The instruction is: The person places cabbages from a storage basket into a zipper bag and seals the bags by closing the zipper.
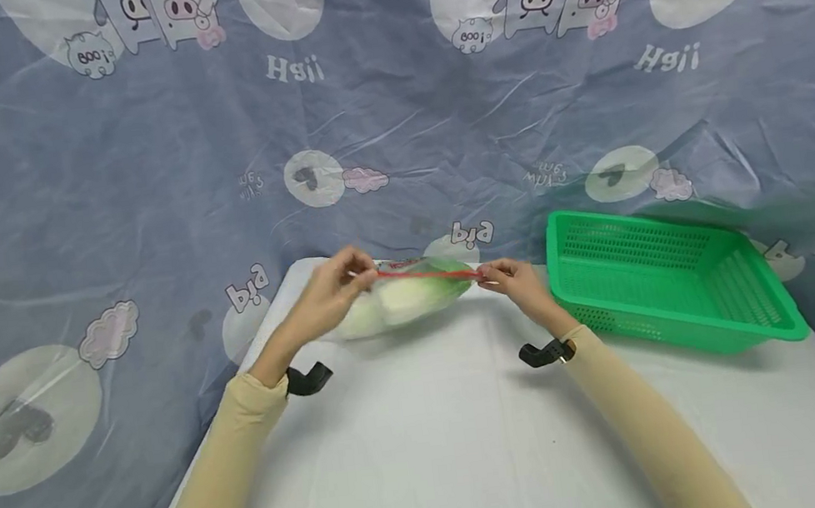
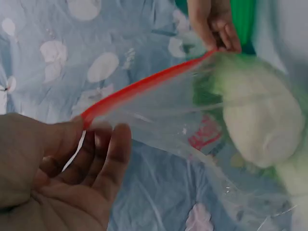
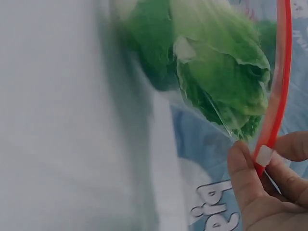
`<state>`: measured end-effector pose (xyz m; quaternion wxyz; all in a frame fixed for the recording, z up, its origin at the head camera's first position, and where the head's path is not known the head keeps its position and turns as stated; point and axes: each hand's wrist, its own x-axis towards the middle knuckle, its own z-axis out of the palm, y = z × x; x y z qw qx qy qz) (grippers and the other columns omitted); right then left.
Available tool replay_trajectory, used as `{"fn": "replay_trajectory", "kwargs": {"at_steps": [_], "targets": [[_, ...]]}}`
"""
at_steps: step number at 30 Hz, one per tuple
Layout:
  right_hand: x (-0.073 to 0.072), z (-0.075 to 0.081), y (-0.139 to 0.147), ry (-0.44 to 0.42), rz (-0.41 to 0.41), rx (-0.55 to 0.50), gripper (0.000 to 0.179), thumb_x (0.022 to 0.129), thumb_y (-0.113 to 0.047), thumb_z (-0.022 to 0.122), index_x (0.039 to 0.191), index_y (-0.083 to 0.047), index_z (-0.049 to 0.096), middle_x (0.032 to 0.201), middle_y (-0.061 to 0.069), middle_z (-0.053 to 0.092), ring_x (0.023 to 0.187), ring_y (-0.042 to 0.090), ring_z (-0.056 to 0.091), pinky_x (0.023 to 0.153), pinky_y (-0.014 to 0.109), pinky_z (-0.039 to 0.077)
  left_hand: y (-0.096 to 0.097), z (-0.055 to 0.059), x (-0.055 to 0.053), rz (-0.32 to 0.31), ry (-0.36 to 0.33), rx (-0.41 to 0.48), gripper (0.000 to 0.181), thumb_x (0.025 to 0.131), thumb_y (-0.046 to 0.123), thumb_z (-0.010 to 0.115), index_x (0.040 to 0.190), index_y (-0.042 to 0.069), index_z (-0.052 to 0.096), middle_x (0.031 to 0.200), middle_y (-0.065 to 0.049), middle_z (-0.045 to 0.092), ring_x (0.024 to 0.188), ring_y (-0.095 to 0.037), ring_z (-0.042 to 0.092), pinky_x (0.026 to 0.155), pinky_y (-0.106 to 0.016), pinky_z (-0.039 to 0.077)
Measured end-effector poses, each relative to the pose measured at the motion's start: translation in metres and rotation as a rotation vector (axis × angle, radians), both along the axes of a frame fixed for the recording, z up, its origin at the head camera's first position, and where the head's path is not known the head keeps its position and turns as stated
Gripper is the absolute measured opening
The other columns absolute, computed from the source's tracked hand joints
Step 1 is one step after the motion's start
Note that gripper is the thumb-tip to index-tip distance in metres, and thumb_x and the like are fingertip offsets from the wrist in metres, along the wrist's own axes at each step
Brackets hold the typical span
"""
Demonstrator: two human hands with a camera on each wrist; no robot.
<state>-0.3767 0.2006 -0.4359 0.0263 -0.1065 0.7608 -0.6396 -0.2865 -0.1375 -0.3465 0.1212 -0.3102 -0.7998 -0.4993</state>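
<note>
A clear zip bag with a red zip strip [image 1: 428,274] is held stretched between both hands above the white table. Inside it lies Chinese cabbage [image 1: 413,299], its pale stem end toward the left and green leaves [image 3: 221,82] toward the right. A second pale piece [image 1: 362,319] shows beside it at the left. My left hand [image 1: 329,292] pinches the left end of the strip between thumb and finger. At the other end, my right hand [image 1: 522,283] pinches the bag's corner, where a small white slider [image 3: 264,155] sits on the strip.
A green plastic basket [image 1: 676,332] with perforated walls stands on the right of the table [image 1: 415,454]. Behind the table hangs a blue-grey printed cloth [image 1: 390,105]. Each wrist carries a black camera mount [image 1: 309,379].
</note>
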Motion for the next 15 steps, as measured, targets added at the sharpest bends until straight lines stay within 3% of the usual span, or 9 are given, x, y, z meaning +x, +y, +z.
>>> {"fn": "replay_trajectory", "kwargs": {"at_steps": [3, 6, 9, 11, 13, 15], "targets": [[-0.003, -0.02, 0.008, -0.038, -0.033, 0.097, 0.029, 0.096, -0.007, 0.056, 0.12, 0.008, 0.06, 0.122, 0.025, 0.06, 0.089, 0.004, 0.067, 0.089, 0.03, 0.055, 0.028, -0.025, 0.025, -0.171, -0.08, -0.109, 0.005, 0.094, 0.008, 0.06, 0.099, 0.007, 0.059, 0.096, -0.01, 0.066, 0.086, -0.023, 0.066, 0.078, -0.025, 0.055], [-0.005, -0.037, 0.016, 0.03, -0.04, 0.313, 0.027, 0.093, 0.001, 0.054, 0.117, 0.005, 0.064, 0.117, 0.024, 0.065, 0.089, 0.012, 0.066, 0.08, 0.026, 0.055, 0.07, -0.052, 0.048, -0.271, -0.047, -0.236, 0.002, 0.094, 0.007, 0.059, 0.095, 0.008, 0.057, 0.09, -0.002, 0.063, 0.083, -0.012, 0.062, 0.074, -0.017, 0.052], [-0.007, -0.049, 0.021, 0.119, -0.035, 0.499, 0.028, 0.09, 0.005, 0.053, 0.115, 0.006, 0.066, 0.113, 0.024, 0.067, 0.093, 0.026, 0.066, 0.073, 0.024, 0.05, 0.113, -0.078, 0.064, -0.301, 0.074, -0.356, 0.008, 0.094, 0.007, 0.059, 0.088, 0.01, 0.054, 0.081, 0.005, 0.056, 0.077, -0.003, 0.052, 0.069, -0.01, 0.044], [-0.007, -0.052, 0.022, 0.117, -0.026, 0.521, 0.029, 0.092, 0.004, 0.052, 0.118, 0.006, 0.064, 0.116, 0.025, 0.065, 0.102, 0.033, 0.064, 0.077, 0.027, 0.049, 0.137, -0.092, 0.07, -0.295, 0.146, -0.398, 0.011, 0.094, 0.007, 0.06, 0.086, 0.011, 0.054, 0.079, 0.006, 0.052, 0.074, -0.001, 0.046, 0.067, -0.007, 0.039], [-0.005, -0.051, 0.021, 0.079, -0.014, 0.517, 0.032, 0.095, -0.001, 0.051, 0.125, 0.005, 0.06, 0.122, 0.025, 0.063, 0.107, 0.036, 0.061, 0.082, 0.033, 0.05, 0.154, -0.101, 0.074, -0.286, 0.175, -0.437, 0.011, 0.093, 0.008, 0.061, 0.085, 0.012, 0.054, 0.079, 0.006, 0.053, 0.074, 0.001, 0.045, 0.068, -0.006, 0.036], [-0.001, -0.047, 0.019, 0.054, 0.003, 0.53, 0.035, 0.099, -0.009, 0.048, 0.131, 0.002, 0.055, 0.129, 0.023, 0.059, 0.114, 0.037, 0.058, 0.088, 0.041, 0.049, 0.164, -0.104, 0.077, -0.286, 0.155, -0.465, 0.009, 0.093, 0.009, 0.063, 0.087, 0.013, 0.057, 0.082, 0.008, 0.056, 0.075, 0.003, 0.047, 0.068, -0.004, 0.037]]}}
